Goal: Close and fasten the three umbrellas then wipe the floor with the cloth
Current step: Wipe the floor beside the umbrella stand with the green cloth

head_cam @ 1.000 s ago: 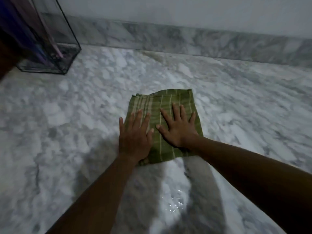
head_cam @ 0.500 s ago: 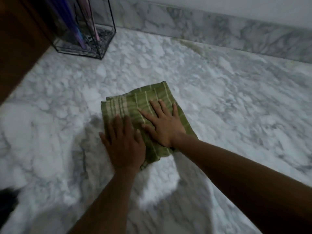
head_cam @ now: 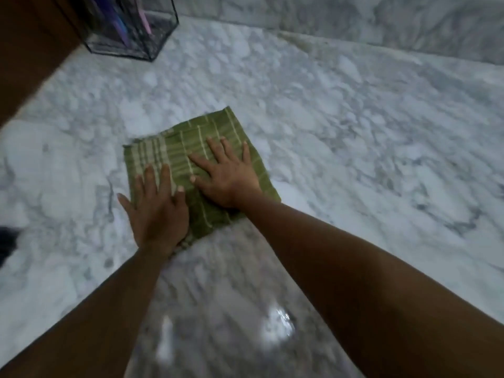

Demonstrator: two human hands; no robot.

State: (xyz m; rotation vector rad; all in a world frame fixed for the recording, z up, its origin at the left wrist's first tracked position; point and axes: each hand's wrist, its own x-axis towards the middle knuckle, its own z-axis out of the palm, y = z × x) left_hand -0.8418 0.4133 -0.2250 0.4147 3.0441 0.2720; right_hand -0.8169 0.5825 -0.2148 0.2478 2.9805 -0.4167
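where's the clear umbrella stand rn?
Head view, top left: the clear stand sits on the marble floor beside a brown panel, beyond the green cloth.

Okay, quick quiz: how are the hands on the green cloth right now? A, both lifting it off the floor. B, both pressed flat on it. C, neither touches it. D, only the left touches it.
B: the left hand and right hand both lie flat, fingers spread, on the green cloth spread on the marble floor.
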